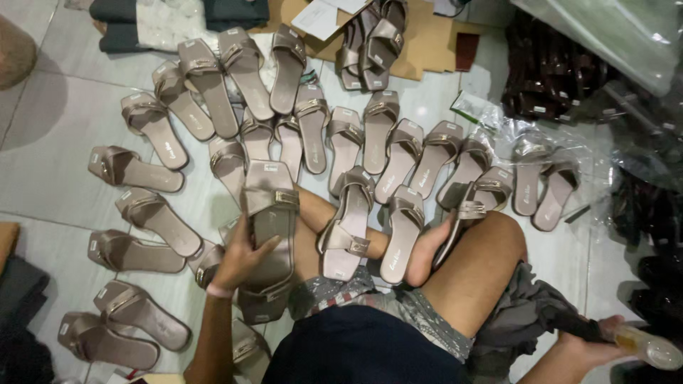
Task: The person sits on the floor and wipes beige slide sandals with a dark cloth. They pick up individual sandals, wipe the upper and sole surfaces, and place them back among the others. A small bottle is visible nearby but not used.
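The left hand (238, 259) clasps a stacked taupe sandal pair (269, 235) at seven o'clock; the right hand (594, 341), at four o'clock, grips a clear tube (651, 347). Most loose sandals (213, 92), from nine to two o'clock, apparently still await handling

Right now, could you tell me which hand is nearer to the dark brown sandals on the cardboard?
Left. The left hand grips a taupe sandal mid-floor, below the dark brown sandals; the right hand sits far lower right.

Sandals (398, 153) crowd the floor (50, 142) ahead; bare tiles lie open at far left, plastic bags (626, 107) block the right.
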